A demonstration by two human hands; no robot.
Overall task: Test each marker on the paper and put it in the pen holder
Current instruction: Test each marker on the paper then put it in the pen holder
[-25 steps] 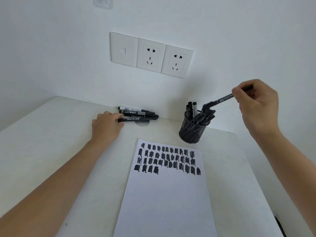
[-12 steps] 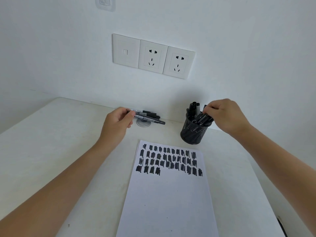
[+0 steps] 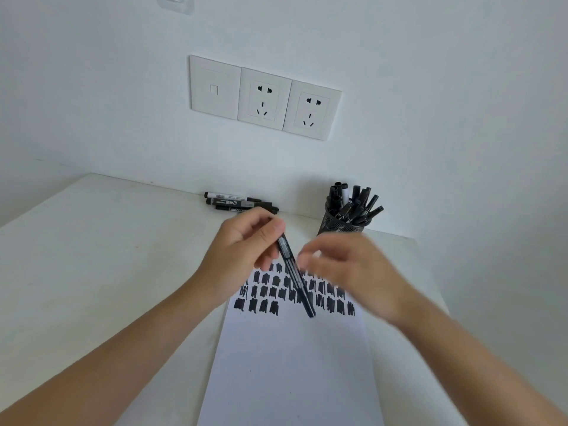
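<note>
My left hand (image 3: 242, 247) pinches a black marker (image 3: 295, 278) by its upper end; the marker slants down to the right over the paper (image 3: 292, 364). Rows of black test scribbles (image 3: 267, 299) cover the top of the sheet. My right hand (image 3: 344, 272) is blurred, close to the right of the marker, fingers loosely spread and holding nothing. The black mesh pen holder (image 3: 341, 224) stands at the back right, filled with several markers. A small pile of loose markers (image 3: 236, 203) lies by the wall behind my left hand.
The white table (image 3: 101, 256) butts against a white wall with a row of three socket plates (image 3: 264, 96). The table's right edge runs close beside the paper and the holder.
My left hand lifted a marker from the pile and brought it over the paper. My right hand let its marker go in the holder and moved left toward the new marker.
</note>
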